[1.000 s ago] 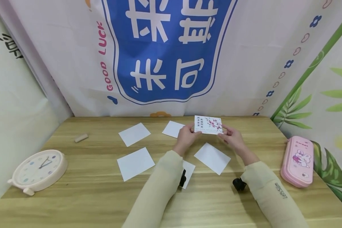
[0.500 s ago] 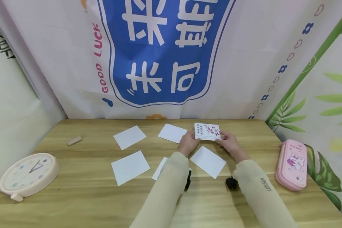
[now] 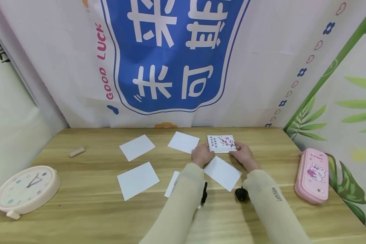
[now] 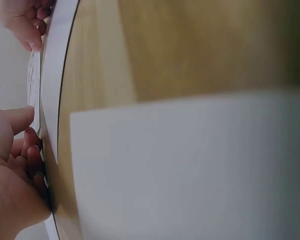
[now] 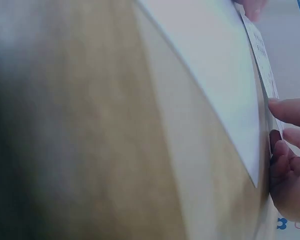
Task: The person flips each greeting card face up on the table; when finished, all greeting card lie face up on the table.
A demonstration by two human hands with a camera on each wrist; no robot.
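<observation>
A postcard (image 3: 222, 143) with pink blossoms and dark characters is held near the back of the wooden table. My left hand (image 3: 202, 155) pinches its left end between thumb and fingers, and my right hand (image 3: 243, 156) pinches the right end. In the left wrist view the left thumb and fingers (image 4: 21, 120) grip the card's near edge close over the tabletop. The right wrist view shows the right thumb (image 5: 287, 111) on top of the card (image 5: 262, 60) with the other fingers curled below. A blank white card (image 3: 222, 173) lies just in front of both hands.
More blank white cards lie at the back (image 3: 183, 142), at the left (image 3: 138, 180) and partly under the left sleeve (image 3: 172, 184). A pink pencil case (image 3: 312, 176) is at the right, a round clock (image 3: 26, 189) at the left, with a small wooden block (image 3: 77, 152) behind it.
Both hands have lowered the blossom postcard toward the tabletop, and it lies flatter. The head view has shifted slightly. The other cards stay in place.
</observation>
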